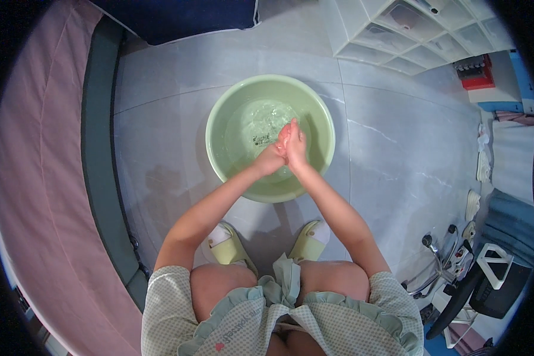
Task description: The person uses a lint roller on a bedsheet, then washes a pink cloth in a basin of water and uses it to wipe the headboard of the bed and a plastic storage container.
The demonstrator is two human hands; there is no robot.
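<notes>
So the person's got both hands over the pale green basin point(218, 155), left hand point(269, 160) curled in at the base of a small pinkish-red thing point(284, 137) and right hand point(296, 146) wrapped along its side, so it's gripped between the two. Rippled clear water point(261, 115) sits in the basin, which is on the grey tiled floor point(166, 130) just past the green slippers point(230, 250).

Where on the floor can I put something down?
There's bare floor between the bed and the tub, and another patch between the tub and the shoes. It's crowded around the chair, and the slippers take up room near the tub. Over the tub, the left hand and right hand are in the way.
</notes>
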